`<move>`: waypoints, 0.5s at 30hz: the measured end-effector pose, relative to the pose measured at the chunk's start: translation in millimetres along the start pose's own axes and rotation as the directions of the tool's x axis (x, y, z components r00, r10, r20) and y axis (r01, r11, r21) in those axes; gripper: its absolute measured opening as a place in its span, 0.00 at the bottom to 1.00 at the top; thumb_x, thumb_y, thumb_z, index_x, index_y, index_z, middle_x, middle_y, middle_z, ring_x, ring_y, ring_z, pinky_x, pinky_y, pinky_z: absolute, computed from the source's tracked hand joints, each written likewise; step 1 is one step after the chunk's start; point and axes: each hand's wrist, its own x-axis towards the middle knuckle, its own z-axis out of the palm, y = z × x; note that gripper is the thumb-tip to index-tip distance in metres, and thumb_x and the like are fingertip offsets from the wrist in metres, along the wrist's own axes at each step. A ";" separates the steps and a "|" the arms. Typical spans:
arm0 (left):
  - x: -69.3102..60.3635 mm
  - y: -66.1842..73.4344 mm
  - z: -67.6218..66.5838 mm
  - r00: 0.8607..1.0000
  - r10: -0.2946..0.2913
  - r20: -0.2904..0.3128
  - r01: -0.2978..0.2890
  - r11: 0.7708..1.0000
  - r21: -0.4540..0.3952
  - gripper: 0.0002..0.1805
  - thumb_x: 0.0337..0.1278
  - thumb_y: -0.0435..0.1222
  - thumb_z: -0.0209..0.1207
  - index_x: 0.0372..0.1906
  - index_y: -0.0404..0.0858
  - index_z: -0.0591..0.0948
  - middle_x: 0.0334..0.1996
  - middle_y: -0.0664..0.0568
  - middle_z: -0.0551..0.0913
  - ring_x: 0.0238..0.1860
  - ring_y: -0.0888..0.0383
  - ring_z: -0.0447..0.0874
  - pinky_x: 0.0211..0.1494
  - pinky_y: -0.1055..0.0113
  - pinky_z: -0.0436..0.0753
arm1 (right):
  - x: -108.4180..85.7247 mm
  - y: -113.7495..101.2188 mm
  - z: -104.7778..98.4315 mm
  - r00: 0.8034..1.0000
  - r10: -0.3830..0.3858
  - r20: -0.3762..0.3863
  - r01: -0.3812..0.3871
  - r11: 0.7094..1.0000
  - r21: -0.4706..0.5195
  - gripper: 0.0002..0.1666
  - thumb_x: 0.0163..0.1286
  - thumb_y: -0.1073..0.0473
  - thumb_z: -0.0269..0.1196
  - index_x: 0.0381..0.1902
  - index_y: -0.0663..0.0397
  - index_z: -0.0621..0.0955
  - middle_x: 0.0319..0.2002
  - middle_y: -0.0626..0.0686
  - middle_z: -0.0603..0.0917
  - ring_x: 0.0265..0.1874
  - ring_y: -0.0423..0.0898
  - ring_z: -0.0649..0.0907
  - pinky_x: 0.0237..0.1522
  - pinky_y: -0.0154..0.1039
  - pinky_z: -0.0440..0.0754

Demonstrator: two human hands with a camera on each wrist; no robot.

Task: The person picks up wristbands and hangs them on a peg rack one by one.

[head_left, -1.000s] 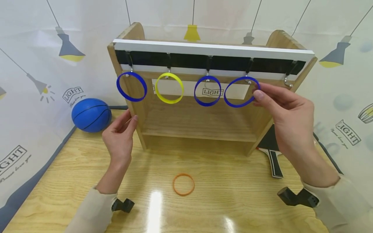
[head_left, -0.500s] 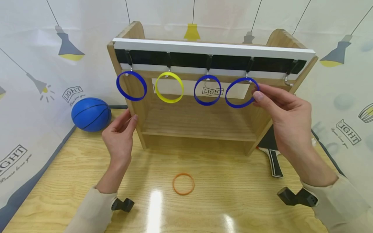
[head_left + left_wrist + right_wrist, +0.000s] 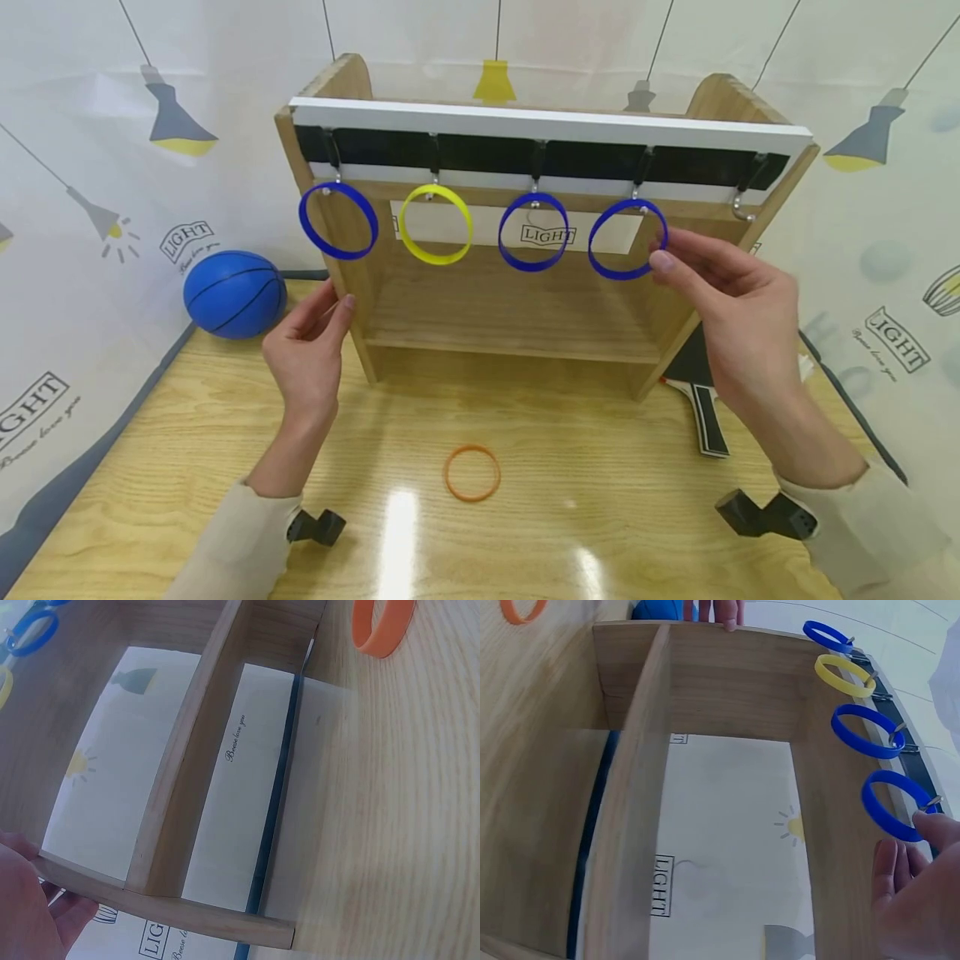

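Note:
In the head view, a blue wristband hangs from the fourth hook of a wooden rack. My right hand is beside its right edge, thumb touching or nearly touching the band, fingers loosely spread. The right wrist view shows the same blue band with a gap between my thumb and fingers. Farther left hang another blue band, a yellow band and a third blue one. My left hand grips the left side panel of the wooden rack between thumb and fingers.
An orange wristband lies on the wooden table in front of the rack. A blue ball sits at the left, and a table tennis paddle lies at the right. The rightmost hook holds no band.
The fourth blue band has swung slightly right and turned rounder on its hook. My right fingers have loosened and drawn back a little. My left hand keeps its place.

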 end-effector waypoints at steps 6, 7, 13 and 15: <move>-0.1 0.4 0.4 1.000 0.007 0.004 -0.007 1.000 0.007 0.16 0.51 0.31 0.72 0.48 0.36 0.87 0.44 0.42 0.87 0.42 0.55 0.88 0.44 0.69 0.85 | -9.3 13.2 -4.7 0.998 0.067 0.016 -0.065 0.994 -0.090 0.23 0.60 0.63 0.73 0.53 0.63 0.83 0.45 0.54 0.87 0.47 0.47 0.83 0.49 0.30 0.80; 0.0 0.3 0.5 1.000 0.008 0.005 -0.008 1.000 0.008 0.16 0.51 0.31 0.72 0.48 0.36 0.87 0.44 0.42 0.87 0.42 0.55 0.88 0.45 0.69 0.85 | -11.0 15.8 -5.1 0.997 0.077 0.021 -0.074 0.991 -0.109 0.23 0.60 0.62 0.73 0.53 0.63 0.83 0.46 0.53 0.87 0.47 0.47 0.83 0.48 0.30 0.80; 0.2 -0.9 0.0 1.000 0.010 0.003 -0.010 1.000 0.009 0.16 0.51 0.31 0.72 0.48 0.36 0.87 0.44 0.42 0.87 0.42 0.54 0.88 0.45 0.69 0.85 | -20.2 29.1 -6.3 0.989 0.137 0.063 -0.125 0.980 -0.156 0.24 0.61 0.60 0.72 0.54 0.63 0.82 0.48 0.52 0.86 0.48 0.46 0.83 0.46 0.30 0.82; 0.0 -0.8 -0.2 1.000 0.009 0.002 -0.009 1.000 0.009 0.16 0.51 0.31 0.72 0.48 0.36 0.87 0.44 0.42 0.87 0.42 0.55 0.88 0.45 0.69 0.85 | -22.6 32.8 -7.2 0.986 0.147 0.077 -0.132 0.976 -0.171 0.23 0.62 0.60 0.72 0.54 0.62 0.83 0.48 0.53 0.86 0.48 0.46 0.83 0.46 0.30 0.82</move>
